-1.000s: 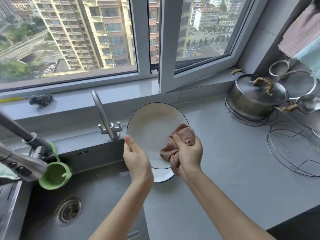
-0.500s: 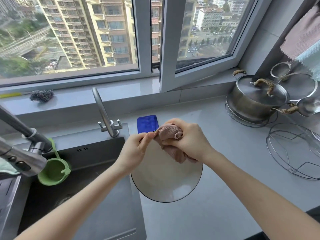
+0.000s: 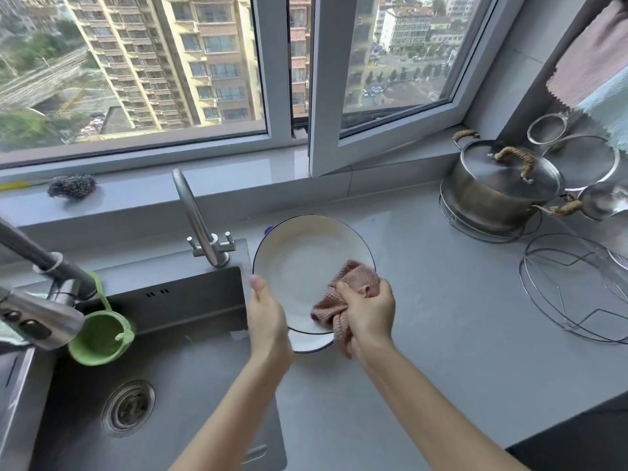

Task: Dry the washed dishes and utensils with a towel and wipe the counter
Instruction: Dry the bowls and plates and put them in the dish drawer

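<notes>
Plate drying: white plate [image 3: 306, 266] held tilted up, inner face toward camera, above the join of sink [image 3: 190, 368] and tabletop [image 3: 441, 317].
Left hand [image 3: 268, 321] grips the plate rim at its 8 o'clock, thumb on the front edge; the other fingers are behind the plate, so I cannot tell how they lie. Right hand [image 3: 368, 317] has its fingers curled round a bunched pink towel [image 3: 343, 294], pressing it against the plate's face at 4 o'clock. Faucet [image 3: 197, 215] stands at 10 o'clock from the plate. A lidded steel pot [image 3: 492, 195] sits at 2 o'clock and a wire rack [image 3: 574, 290] at 3 o'clock, both well apart from the plate.
</notes>
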`<state>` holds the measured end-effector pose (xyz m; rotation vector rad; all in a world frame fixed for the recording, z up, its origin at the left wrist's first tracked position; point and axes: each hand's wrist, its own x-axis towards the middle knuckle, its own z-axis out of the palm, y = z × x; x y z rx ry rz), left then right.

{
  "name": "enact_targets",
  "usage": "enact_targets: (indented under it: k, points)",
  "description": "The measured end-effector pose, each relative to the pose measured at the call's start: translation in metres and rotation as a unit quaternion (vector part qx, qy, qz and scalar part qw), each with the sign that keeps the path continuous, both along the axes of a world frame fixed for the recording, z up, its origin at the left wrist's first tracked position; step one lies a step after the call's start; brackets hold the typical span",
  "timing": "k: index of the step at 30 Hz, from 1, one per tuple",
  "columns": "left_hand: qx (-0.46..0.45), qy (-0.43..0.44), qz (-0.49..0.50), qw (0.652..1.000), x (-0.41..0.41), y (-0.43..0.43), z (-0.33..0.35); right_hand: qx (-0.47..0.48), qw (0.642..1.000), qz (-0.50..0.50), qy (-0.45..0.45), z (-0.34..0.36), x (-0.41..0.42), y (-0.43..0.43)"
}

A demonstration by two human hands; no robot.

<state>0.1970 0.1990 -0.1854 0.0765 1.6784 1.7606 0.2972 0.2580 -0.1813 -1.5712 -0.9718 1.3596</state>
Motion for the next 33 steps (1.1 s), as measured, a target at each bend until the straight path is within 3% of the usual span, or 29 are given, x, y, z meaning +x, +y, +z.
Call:
enact_targets:
  k: [2, 4, 8, 11, 13, 15, 17, 19, 22, 24, 26, 28, 31, 33]
  points:
    - [-0.021, 0.092, -0.165, 0.982, -0.024, -0.009, 0.006, 0.058, 0.994, 0.086, -0.044, 0.007, 0.019, 0.014]
    - [-0.05, 0.176, -0.258, 0.949, -0.049, -0.007, 0.014, 0.12, 0.963, 0.22, -0.098, 0.022, 0.032, 0.025]
    - [-0.064, 0.189, -0.359, 0.912, -0.065, -0.003, 0.021, 0.17, 0.878, 0.421, -0.152, 0.049, 0.038, 0.044]
    - [-0.072, 0.304, -0.291, 0.904, -0.053, -0.005, 0.026, 0.179, 0.849, 0.469, -0.162, 0.054, 0.032, 0.06]
    - [-0.08, 0.349, -0.187, 0.915, -0.038, -0.002, 0.032, 0.175, 0.897, 0.379, -0.148, 0.044, 0.027, 0.059]
    - [-0.069, 0.281, -0.09, 0.953, -0.023, 0.003, 0.035, 0.141, 0.959, 0.205, -0.132, 0.03, 0.019, 0.043]
    - [-0.053, 0.196, 0.002, 0.979, -0.017, 0.01, 0.029, 0.077, 0.983, 0.103, -0.131, 0.014, 0.008, 0.016]
    - [-0.072, 0.166, 0.04, 0.983, -0.017, 0.016, 0.022, 0.016, 0.992, 0.091, -0.089, 0.002, -0.001, -0.009]
    - [-0.113, 0.066, 0.065, 0.989, -0.023, 0.014, 0.005, -0.004, 0.989, 0.147, -0.007, 0.001, 0.01, -0.02]
    - [-0.109, -0.067, 0.082, 0.988, -0.032, 0.009, -0.001, 0.041, 0.992, 0.119, -0.017, 0.012, 0.038, -0.009]
    - [-0.095, -0.187, 0.097, 0.973, -0.044, 0.009, -0.011, 0.128, 0.987, 0.029, -0.089, 0.026, 0.065, 0.007]
    - [-0.075, -0.269, 0.085, 0.957, -0.047, 0.011, -0.009, 0.179, 0.978, -0.035, -0.101, 0.032, 0.073, 0.013]
    - [-0.072, -0.334, 0.022, 0.939, -0.021, 0.019, 0.006, 0.226, 0.972, 0.046, -0.052, 0.032, 0.03, -0.013]
    - [-0.068, -0.335, -0.057, 0.938, 0.001, 0.027, 0.011, 0.314, 0.94, 0.122, -0.057, 0.028, 0.002, -0.036]
